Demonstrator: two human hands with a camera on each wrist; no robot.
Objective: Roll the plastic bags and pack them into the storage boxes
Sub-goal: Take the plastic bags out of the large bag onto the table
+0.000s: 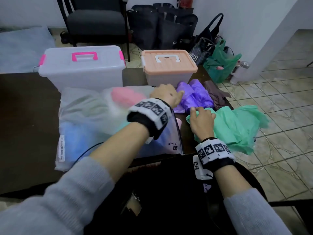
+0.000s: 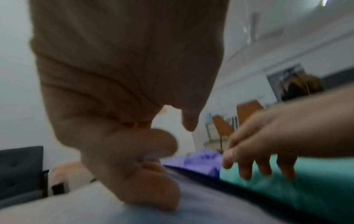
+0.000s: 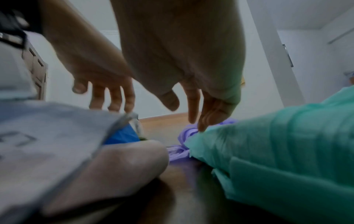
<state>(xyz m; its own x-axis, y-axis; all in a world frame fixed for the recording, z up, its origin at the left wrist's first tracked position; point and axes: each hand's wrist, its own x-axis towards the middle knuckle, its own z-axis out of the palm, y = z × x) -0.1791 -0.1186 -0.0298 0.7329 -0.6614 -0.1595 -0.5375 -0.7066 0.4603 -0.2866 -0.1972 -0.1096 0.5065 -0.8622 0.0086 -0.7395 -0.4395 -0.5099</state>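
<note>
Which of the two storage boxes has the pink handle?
The larger clear box on the left; the smaller box beside it has a peach lid and white handle.

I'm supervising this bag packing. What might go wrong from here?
1. The green bag hangs over the table edge; a tug by the right hand might drop it.
2. Both boxes, pink-handled and orange-lidded, are lidded, so rolled bags may unroll while waiting.
</note>
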